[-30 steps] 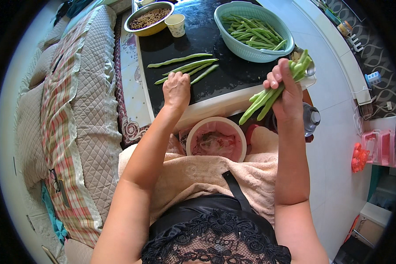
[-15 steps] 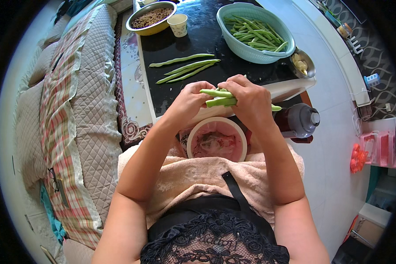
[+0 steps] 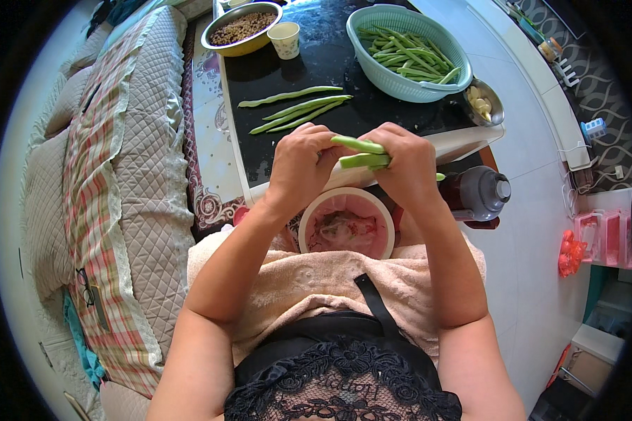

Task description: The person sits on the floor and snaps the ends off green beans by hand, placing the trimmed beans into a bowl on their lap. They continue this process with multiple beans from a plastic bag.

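Several green beans (image 3: pixel 364 161) are bunched in my right hand (image 3: pixel 411 163), their ends sticking out to the left over the table's near edge. My left hand (image 3: pixel 300 160) is closed, its thumb and fingertips pinched at the tip of the upper bean. Below both hands stands a white-rimmed bin (image 3: pixel 382 244) with a pinkish lining and some scraps inside. Just beyond the hands, three long green beans (image 3: pixel 298 111) lie side by side on the black tabletop (image 3: pixel 260 161). A light-blue colander (image 3: pixel 407 89) full of green beans sits at the far right of the table.
A metal bowl of brown bits (image 3: pixel 242 48) and a paper cup (image 3: pixel 285 42) stand at the far left. Peeled garlic fills a small steel bowl (image 3: pixel 495 116) at the table's right corner. A dark flask (image 3: pixel 488 193) stands right of my right forearm. A quilted sofa (image 3: pixel 144 168) runs along the left.
My left hand has shifted slightly left, apart from the right hand, uncovering more of the upper bean's end. My right hand has moved a little right, still holding the beans.
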Motion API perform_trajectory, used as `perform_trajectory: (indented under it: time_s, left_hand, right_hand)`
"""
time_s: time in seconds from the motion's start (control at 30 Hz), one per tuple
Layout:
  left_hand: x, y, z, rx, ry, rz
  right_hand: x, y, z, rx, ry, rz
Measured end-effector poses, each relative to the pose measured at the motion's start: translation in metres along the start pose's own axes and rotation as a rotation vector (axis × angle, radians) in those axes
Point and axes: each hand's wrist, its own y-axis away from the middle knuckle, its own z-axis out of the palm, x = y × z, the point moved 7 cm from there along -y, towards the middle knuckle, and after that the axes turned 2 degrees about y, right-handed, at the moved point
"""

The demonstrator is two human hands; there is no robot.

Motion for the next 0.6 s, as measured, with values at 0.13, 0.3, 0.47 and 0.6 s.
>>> perform_trajectory:
  time_s: [0.13,0.3,0.47,0.6]
  left_hand:
    - [-0.022,0.010,0.015,0.144,0.676,-0.215]
    - [-0.028,0.011,0.035,-0.048,0.904,-0.324]
    - [-0.049,0.034,0.061,-0.395,0.466,-0.493]
    - [-0.037,0.045,0.075,-0.676,0.049,-0.268]
  right_hand:
    - [0.006,0.000,-0.006,0.111,-0.198,0.110]
    - [0.030,0.009,-0.003,0.216,-0.677,0.415]
    - [0.081,0.010,-0.025,0.491,-1.230,0.602]
    - [0.101,0.013,-0.034,0.564,-1.392,0.579]
